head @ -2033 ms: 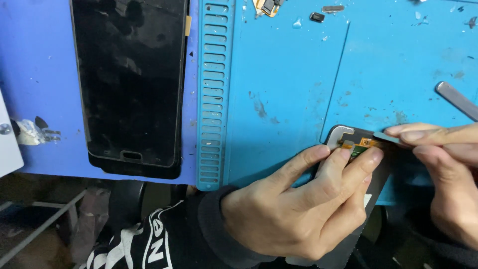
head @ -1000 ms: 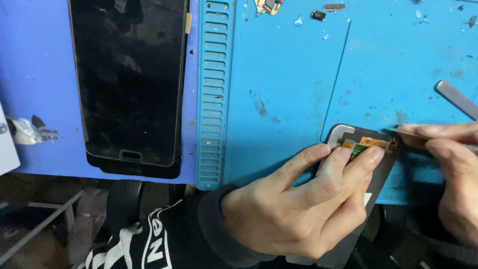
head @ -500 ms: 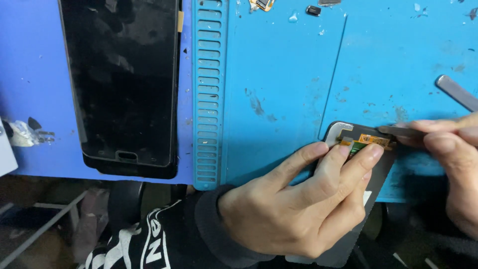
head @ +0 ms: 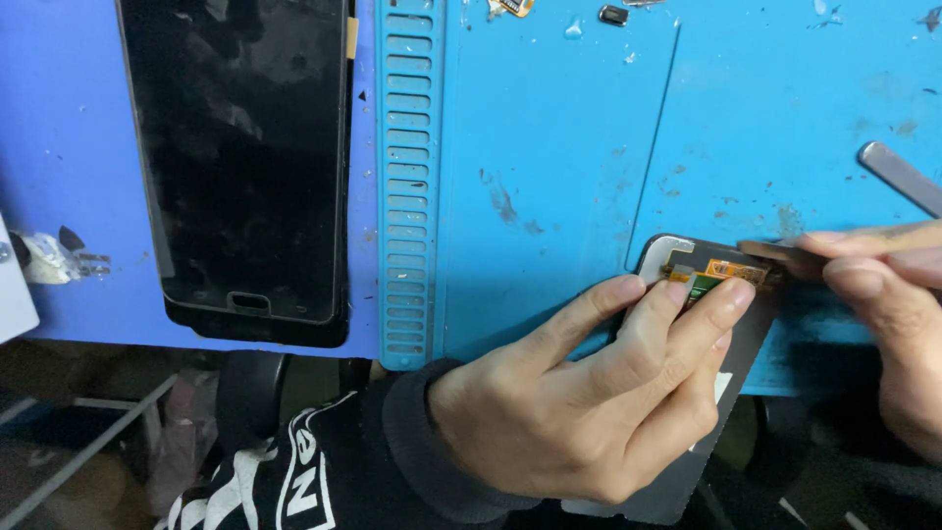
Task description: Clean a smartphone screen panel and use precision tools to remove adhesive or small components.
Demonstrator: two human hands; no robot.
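Observation:
My left hand [head: 579,393] presses its fingertips on a dark phone screen panel [head: 731,339] lying face down at the front edge of a blue work mat [head: 559,147]. An orange flex cable [head: 731,270] shows near the panel's top, just past my fingertips. My right hand [head: 888,314], at the right edge, pinches a thin flat tool [head: 775,253] whose tip touches the panel's top beside the flex cable.
A black phone display [head: 240,157] lies to the left on a darker blue surface. A ribbed teal strip [head: 407,177] runs down the mat's left side. A grey metal tool [head: 898,177] lies at the right. Small parts [head: 613,14] sit at the top.
The view has shifted slightly. My right hand's tool has slid a little left along the panel's top edge toward the flex cable. My left hand stays pressed on the panel.

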